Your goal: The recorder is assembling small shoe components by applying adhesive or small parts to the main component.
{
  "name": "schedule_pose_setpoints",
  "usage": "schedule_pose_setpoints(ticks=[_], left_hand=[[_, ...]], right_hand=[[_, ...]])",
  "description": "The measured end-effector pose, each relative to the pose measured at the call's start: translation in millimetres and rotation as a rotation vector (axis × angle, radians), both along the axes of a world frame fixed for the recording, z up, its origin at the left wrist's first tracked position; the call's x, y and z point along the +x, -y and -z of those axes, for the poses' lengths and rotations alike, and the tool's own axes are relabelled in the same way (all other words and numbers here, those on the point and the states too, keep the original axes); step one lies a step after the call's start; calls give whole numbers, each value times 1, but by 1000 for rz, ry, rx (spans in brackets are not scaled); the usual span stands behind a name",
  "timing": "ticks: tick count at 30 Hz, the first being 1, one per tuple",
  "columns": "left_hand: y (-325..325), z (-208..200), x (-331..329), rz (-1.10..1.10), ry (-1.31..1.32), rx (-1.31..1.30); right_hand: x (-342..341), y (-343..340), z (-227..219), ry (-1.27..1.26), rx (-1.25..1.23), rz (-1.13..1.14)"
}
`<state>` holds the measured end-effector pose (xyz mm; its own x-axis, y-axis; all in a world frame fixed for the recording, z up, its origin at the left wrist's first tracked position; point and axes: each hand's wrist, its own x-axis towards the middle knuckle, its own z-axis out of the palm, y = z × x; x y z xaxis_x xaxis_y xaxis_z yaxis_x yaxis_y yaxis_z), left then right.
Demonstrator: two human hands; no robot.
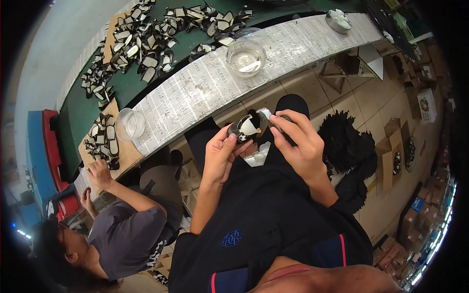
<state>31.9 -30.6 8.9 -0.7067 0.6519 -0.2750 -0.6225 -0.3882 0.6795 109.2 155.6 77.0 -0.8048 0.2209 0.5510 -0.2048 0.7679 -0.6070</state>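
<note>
My left hand [221, 155] is closed around a small glossy black shoe part [248, 128] with a cream inner face, held above my lap. Its thumb presses on the near side, and the fingers curl underneath. Close on the right, my right hand [304, 145] pinches a dark-handled tool [282, 126] between thumb and fingers. A whitish tip [264, 113] shows beside the shoe part; I cannot tell whether it touches. The tool's exact kind is partly hidden by my fingers.
A paper-covered bench edge [195, 93] holds clear round bowls [245, 58] and a dish of white wads [338, 22]. Behind it, many similar parts [132, 49] lie on a green belt [63, 128]. A co-worker [127, 215] sits at left. Black fringed material [347, 146] and cartons [392, 151] occupy the right.
</note>
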Motion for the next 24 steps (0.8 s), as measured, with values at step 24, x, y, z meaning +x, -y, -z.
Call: schedule_pose_setpoints(ticks=[24], left_hand=[[-7,1,4,6,-90,-179]], right_hand=[[5,4,11,33,5,58]])
